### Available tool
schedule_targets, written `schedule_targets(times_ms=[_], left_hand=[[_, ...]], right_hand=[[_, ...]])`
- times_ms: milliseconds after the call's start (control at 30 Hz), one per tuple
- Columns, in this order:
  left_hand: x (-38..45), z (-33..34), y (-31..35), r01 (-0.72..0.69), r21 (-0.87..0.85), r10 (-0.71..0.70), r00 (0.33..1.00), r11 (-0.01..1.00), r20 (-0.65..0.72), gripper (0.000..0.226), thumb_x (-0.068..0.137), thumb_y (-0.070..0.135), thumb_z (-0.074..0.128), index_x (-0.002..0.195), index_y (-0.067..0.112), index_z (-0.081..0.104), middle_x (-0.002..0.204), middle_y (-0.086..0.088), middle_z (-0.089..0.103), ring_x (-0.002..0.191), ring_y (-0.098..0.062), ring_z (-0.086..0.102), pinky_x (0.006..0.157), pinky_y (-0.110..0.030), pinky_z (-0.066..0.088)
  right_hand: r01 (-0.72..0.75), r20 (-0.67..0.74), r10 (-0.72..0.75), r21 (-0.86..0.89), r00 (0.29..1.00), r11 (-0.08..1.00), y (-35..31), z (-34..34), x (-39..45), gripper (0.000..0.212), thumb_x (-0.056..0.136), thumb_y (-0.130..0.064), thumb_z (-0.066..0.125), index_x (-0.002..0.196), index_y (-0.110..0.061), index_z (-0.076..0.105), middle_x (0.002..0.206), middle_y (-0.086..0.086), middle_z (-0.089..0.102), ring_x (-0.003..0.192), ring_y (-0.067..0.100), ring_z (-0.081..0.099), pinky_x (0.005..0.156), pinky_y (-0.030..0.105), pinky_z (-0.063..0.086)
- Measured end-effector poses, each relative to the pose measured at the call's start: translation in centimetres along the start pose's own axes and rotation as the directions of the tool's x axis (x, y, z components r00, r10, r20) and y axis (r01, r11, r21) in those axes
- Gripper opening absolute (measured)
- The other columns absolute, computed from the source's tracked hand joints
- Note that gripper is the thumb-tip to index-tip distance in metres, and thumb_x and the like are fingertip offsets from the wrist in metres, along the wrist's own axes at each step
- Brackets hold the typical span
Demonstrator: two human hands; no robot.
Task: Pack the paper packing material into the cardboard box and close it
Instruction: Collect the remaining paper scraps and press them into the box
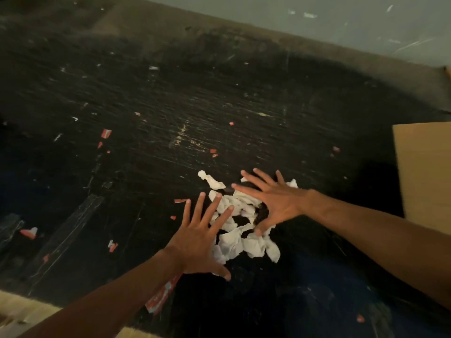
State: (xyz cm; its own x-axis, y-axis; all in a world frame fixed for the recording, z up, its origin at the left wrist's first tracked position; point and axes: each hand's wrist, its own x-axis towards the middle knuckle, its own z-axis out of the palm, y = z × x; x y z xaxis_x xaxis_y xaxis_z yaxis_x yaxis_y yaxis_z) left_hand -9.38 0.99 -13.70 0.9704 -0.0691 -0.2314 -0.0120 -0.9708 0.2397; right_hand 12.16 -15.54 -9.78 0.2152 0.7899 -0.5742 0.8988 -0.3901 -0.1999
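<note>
A loose heap of crumpled white paper pieces [240, 236] lies on the dark scratched table [170, 106]. My left hand [200, 237] hovers at the heap's left side, fingers spread, palm down, holding nothing. My right hand [273, 201] reaches over the heap's upper right with fingers spread wide, thumb touching the paper. A flap of the cardboard box [425, 172] shows at the right edge, well to the right of the heap; the rest of the box is out of view.
Small red and white paper scraps [106, 133] are scattered over the table. A red printed strip [161, 298] lies under my left forearm. A pale wall [317, 18] runs behind the table's far edge. A light surface [22, 313] shows at the bottom left.
</note>
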Motion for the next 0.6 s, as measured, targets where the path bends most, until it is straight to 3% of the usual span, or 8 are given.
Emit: schedule_targets(times_ms=[100,200,300,367,433,500,600], left_hand=[[1.5,0.3,-0.4,0.069,0.008,-0.069,0.998,0.998,-0.008,0.142,0.049,0.102,0.041,0.147,0.031,-0.033,0.156,-0.005,-0.039,0.142,-0.036,-0.034,0.116,-0.061,-0.009],[2.5,0.2,-1.1,0.077,0.023,-0.076,0.996,0.997,-0.040,0.137,0.053,0.101,0.037,0.149,0.031,-0.030,0.158,-0.006,-0.035,0.144,-0.034,-0.031,0.117,-0.062,-0.005],[3.8,-0.3,-1.7,0.032,0.044,-0.031,0.999,0.999,-0.028,0.130,0.056,0.101,0.035,0.151,0.034,-0.025,0.158,-0.006,-0.034,0.143,-0.033,-0.033,0.116,-0.062,-0.008],[4.7,-0.7,-2.2,-0.022,0.072,0.023,1.000,0.997,-0.005,0.122,0.060,0.099,0.032,0.153,0.037,-0.017,0.161,-0.005,-0.027,0.145,-0.031,-0.031,0.117,-0.060,-0.007],[5.6,-1.0,-2.8,-0.083,0.066,0.084,0.996,0.994,-0.007,0.109,0.066,0.095,0.032,0.155,0.040,0.000,0.165,-0.002,-0.010,0.149,-0.027,-0.022,0.118,-0.057,-0.007],[6.3,-1.4,-3.4,-0.121,0.018,0.121,0.991,0.993,-0.051,0.093,0.073,0.086,0.038,0.151,0.039,0.023,0.163,0.000,0.013,0.151,-0.023,-0.003,0.121,-0.052,-0.003],[6.9,-1.6,-3.8,-0.158,-0.020,0.153,0.977,0.987,-0.149,0.065,0.079,0.065,0.048,0.135,0.032,0.049,0.141,-0.004,0.041,0.137,-0.025,0.030,0.117,-0.048,0.021]], right_hand=[[0.013,-0.085,-0.019,-0.065,0.996,0.998,-1.0,3.3,-1.2,0.124,0.054,-0.095,0.051,0.143,-0.053,-0.024,0.157,-0.005,-0.034,0.142,0.028,-0.034,0.106,0.071,-0.017],[-0.022,-0.225,0.001,-0.092,0.974,0.996,-2.1,5.9,-2.2,0.115,0.059,-0.098,0.040,0.149,-0.050,-0.012,0.161,-0.004,-0.026,0.145,0.026,-0.029,0.108,0.068,-0.018],[-0.057,-0.381,0.021,-0.085,0.924,0.995,-3.4,7.5,-2.5,0.089,0.071,-0.094,0.031,0.148,-0.049,0.026,0.165,-0.001,0.000,0.151,0.027,-0.009,0.112,0.067,-0.009],[-0.062,-0.455,0.040,-0.033,0.889,0.998,-4.0,8.3,-2.5,0.068,0.081,-0.085,0.034,0.132,-0.044,0.052,0.161,0.000,0.023,0.150,0.025,0.008,0.115,0.063,0.001],[-0.038,-0.544,0.041,0.017,0.838,0.999,-4.2,9.0,-2.5,0.051,0.088,-0.071,0.043,0.127,-0.041,0.057,0.151,0.000,0.041,0.144,0.026,0.027,0.115,0.055,0.018],[-0.023,-0.622,0.034,0.026,0.782,0.999,-4.2,9.5,-2.6,0.039,0.090,-0.056,0.052,0.124,-0.037,0.057,0.137,0.002,0.051,0.128,0.027,0.043,0.099,0.048,0.037],[-0.011,-0.677,0.017,0.014,0.736,1.000,-4.3,9.7,-2.8,0.027,0.090,-0.043,0.055,0.111,-0.028,0.060,0.119,0.005,0.058,0.102,0.024,0.052,0.075,0.042,0.045]])
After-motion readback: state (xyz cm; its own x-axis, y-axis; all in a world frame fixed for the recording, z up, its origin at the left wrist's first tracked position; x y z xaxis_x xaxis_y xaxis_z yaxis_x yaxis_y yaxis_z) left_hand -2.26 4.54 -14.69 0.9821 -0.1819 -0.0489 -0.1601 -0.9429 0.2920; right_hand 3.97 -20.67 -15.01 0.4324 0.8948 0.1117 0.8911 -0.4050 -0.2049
